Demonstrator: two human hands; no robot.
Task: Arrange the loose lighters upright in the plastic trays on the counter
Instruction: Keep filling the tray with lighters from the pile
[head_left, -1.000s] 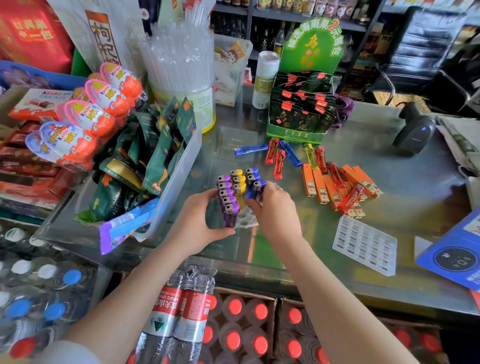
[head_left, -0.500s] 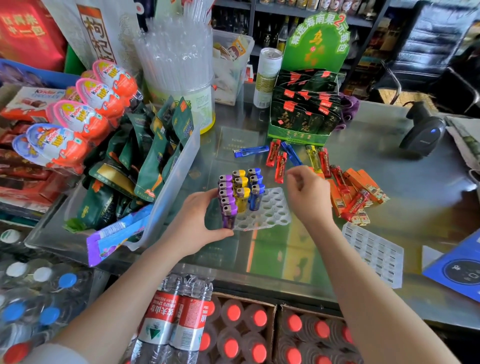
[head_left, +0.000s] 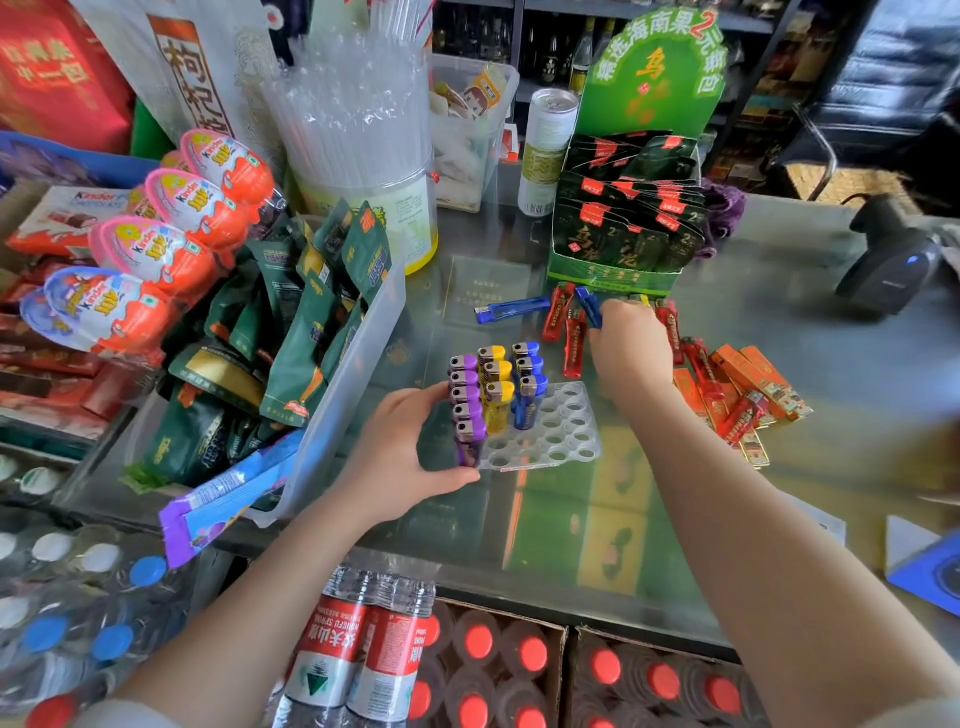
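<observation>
Far to my left, Kinder eggs (head_left: 156, 249) are lying stacked beside a clear bin (head_left: 358, 364) of green snack packets, which is crowding the left edge of my working space on the glass counter (head_left: 571, 519). Behind it a tub of clear straws (head_left: 363, 130) is standing tall.

My left hand (head_left: 400, 452) is gripping the near left corner of the plastic tray (head_left: 561, 431), thumb curled along the front edge and fingers wrapped behind the purple lighters (head_left: 465, 405). These are standing upright in the tray's left column, with yellow lighters (head_left: 496, 384) and blue lighters (head_left: 527, 379) upright in the next columns. The right half of the tray is showing empty holes.

My right hand (head_left: 628, 348) is reaching past the tray to the loose pile, fingers curled down around a blue lighter (head_left: 589, 306). Another loose blue lighter (head_left: 511, 310) is lying flat further left, and red lighters (head_left: 571, 338) are lying beside my hand. A green display box (head_left: 623, 218) is sitting right behind the pile. Orange lighters (head_left: 753, 379) are lying scattered on the right, and a barcode scanner (head_left: 888, 265) is resting well apart at the far right.
</observation>
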